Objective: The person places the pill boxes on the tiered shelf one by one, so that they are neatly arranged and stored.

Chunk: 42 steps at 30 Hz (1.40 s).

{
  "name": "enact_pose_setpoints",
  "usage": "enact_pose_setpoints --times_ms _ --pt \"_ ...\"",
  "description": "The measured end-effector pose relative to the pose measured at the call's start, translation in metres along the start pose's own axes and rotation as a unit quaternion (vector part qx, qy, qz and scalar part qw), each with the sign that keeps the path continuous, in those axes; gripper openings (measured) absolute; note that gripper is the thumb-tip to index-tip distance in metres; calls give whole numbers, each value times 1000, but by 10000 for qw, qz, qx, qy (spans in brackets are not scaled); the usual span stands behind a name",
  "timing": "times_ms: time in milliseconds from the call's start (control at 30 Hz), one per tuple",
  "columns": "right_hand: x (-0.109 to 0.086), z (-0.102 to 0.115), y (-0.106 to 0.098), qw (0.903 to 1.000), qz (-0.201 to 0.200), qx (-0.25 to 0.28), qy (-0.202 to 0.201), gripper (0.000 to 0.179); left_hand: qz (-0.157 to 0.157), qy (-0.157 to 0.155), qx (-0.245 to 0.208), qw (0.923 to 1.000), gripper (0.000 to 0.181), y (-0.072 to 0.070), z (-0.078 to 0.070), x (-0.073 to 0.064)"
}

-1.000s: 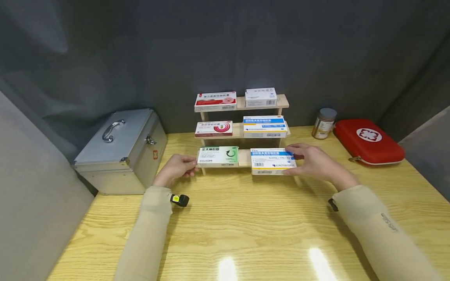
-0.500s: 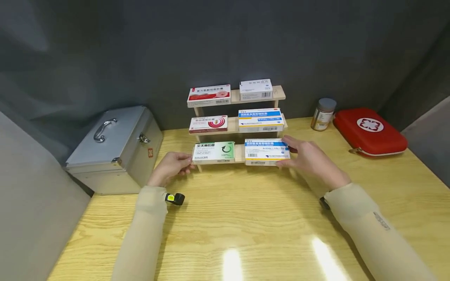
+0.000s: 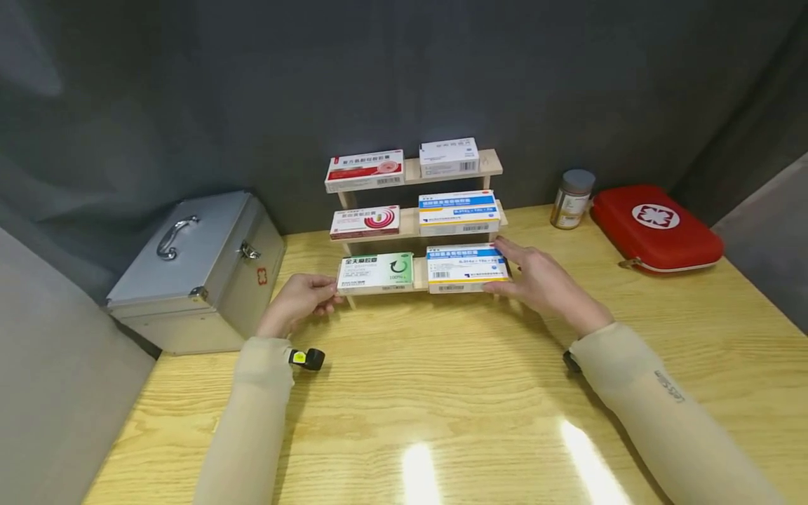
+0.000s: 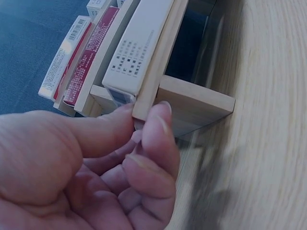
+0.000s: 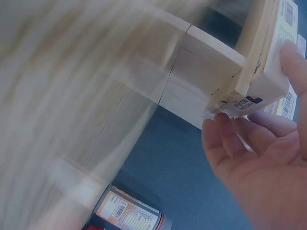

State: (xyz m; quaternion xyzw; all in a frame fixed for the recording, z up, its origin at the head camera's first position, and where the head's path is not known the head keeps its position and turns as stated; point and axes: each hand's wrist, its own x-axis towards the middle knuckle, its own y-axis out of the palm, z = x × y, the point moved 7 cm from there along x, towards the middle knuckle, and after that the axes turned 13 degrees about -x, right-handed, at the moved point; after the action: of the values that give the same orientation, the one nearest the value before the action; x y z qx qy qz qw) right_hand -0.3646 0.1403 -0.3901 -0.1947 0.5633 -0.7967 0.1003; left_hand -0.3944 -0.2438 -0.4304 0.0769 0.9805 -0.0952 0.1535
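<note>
A three-tier wooden rack (image 3: 421,280) bears medicine boxes, two on each tier. My left hand (image 3: 299,303) pinches the left end of its lowest board (image 4: 160,57) between thumb and curled fingers, right beside a green-and-white medicine box (image 3: 375,272). At the other end of that tier, my right hand (image 3: 536,280) holds the right end of a blue-and-white medicine box (image 3: 466,268), thumb near its front edge and index finger toward the back. In the right wrist view, the other fingers (image 5: 218,139) curl close to the board's end.
Behind on the upper tiers stand a second blue-and-white box (image 3: 459,213), a white box (image 3: 449,156) and two red-and-white boxes. A silver case (image 3: 189,273) stands left. A brown bottle (image 3: 572,200) and a red zipped case (image 3: 656,228) sit right, before a dark backdrop.
The blue-and-white box under my right hand has moved back and slightly left, its front now about level with the green box. My left hand keeps its place. The head view has shifted.
</note>
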Motion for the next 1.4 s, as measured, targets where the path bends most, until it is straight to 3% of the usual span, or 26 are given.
enact_pose_setpoints --times_ms 667,1000,1400 --pt "5 1 22 9988 488 85 32 90 11 43 162 9999 34 -8 13 5" --pt "9 0 23 9995 269 15 -161 86 -16 88 190 9998 32 -12 13 9" --pt "14 -3 30 9990 429 42 -112 87 -80 62 114 9999 30 -14 15 8"
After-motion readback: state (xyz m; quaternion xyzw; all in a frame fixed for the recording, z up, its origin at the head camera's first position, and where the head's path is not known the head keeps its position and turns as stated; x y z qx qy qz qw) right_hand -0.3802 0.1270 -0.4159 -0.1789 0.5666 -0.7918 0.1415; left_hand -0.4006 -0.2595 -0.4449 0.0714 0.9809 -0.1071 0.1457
